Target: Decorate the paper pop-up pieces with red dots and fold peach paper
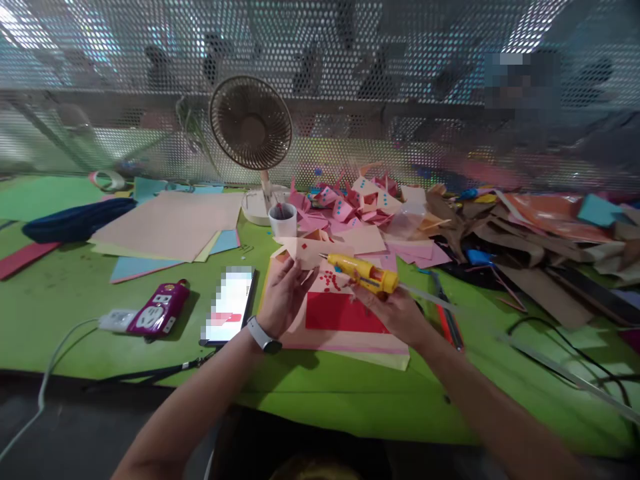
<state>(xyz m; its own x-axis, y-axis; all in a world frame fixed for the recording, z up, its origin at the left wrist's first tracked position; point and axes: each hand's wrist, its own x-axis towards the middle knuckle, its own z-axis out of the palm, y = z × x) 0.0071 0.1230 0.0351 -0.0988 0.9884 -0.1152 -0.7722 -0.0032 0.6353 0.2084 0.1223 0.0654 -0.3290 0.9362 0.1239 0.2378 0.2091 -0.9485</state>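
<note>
My left hand [289, 291] grips a folded peach paper piece [310, 253] that carries a small red diamond. Wrapped round a yellow hot glue gun [367, 272], my right hand [390, 308] keeps its nozzle pointed left, close to the paper; whether the tip touches I cannot tell. A clear glue stick trails from the gun's back end. Below the hands lie a red sheet [345, 313] and small red cut-outs [329, 281], on top of stacked peach and yellow paper [370, 343].
A fan [251, 123] and a white cup [283, 222] stand behind, beside folded pink paper pieces [345, 208]. Left are a phone [230, 305], purple power strip [160, 310] and paper sheets [170, 223]. A red-black cutter [449, 313], cables and brown paper scraps [520, 243] lie right.
</note>
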